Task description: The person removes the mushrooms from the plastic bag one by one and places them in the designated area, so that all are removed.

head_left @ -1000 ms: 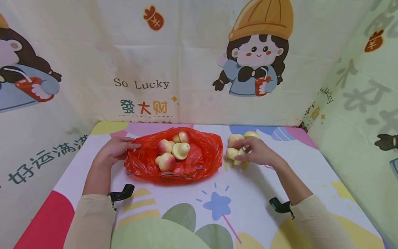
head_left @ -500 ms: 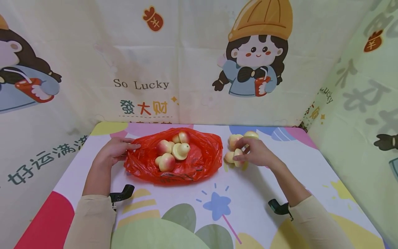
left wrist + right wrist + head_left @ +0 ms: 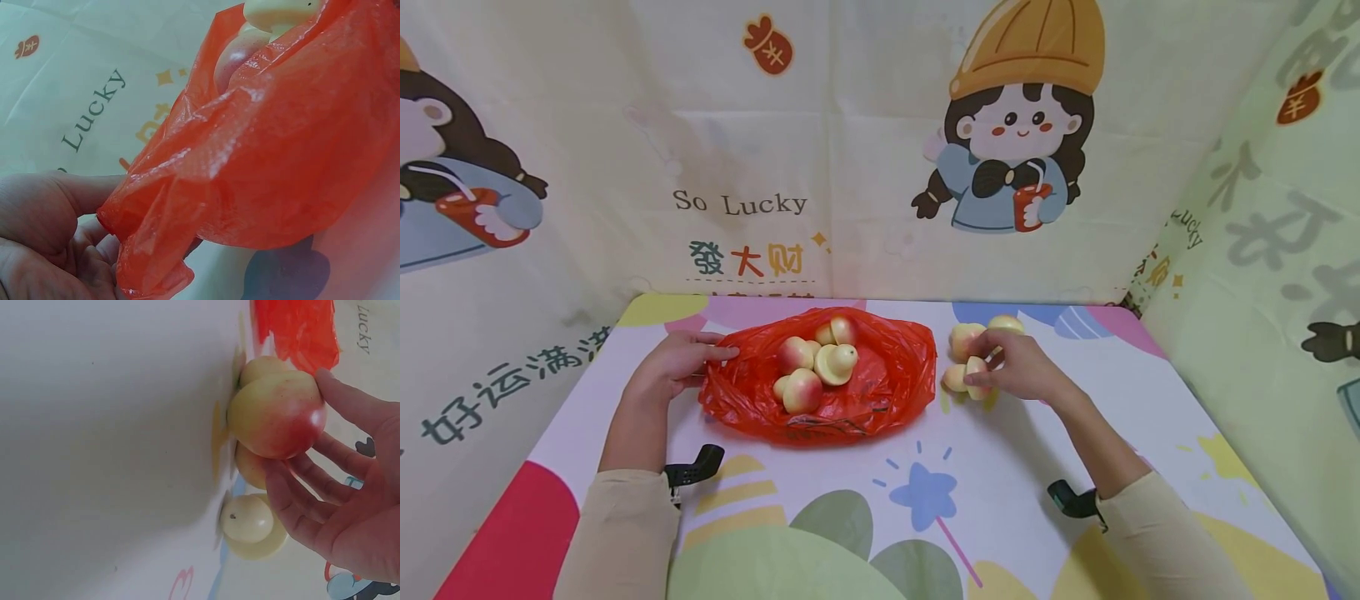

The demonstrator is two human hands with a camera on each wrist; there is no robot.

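A red plastic bag (image 3: 887,367) lies spread on the table, its mouth facing up, with several toy mushrooms (image 3: 802,392) inside. These are cream, with pink-red blush on some caps. My left hand (image 3: 681,362) pinches the bag's left edge; in the left wrist view the thumb and fingers (image 3: 94,194) hold crumpled red film. Right of the bag, my right hand (image 3: 1018,367) has thumb and fingers around the cap of a mushroom (image 3: 278,415) lying on its side, stem to the left. Behind it sit two more, one blushed mushroom (image 3: 964,340) and one pale mushroom (image 3: 1006,323).
The table cover (image 3: 820,567) carries a printed pattern. A printed cloth (image 3: 865,167) hangs along the back edge and both sides. Each wrist wears a black camera, the left camera (image 3: 696,465) and the right camera (image 3: 1073,498).
The mushroom at my right hand has turned so that its stem points left, and that hand shifted slightly. My left hand and the bag have stayed put.
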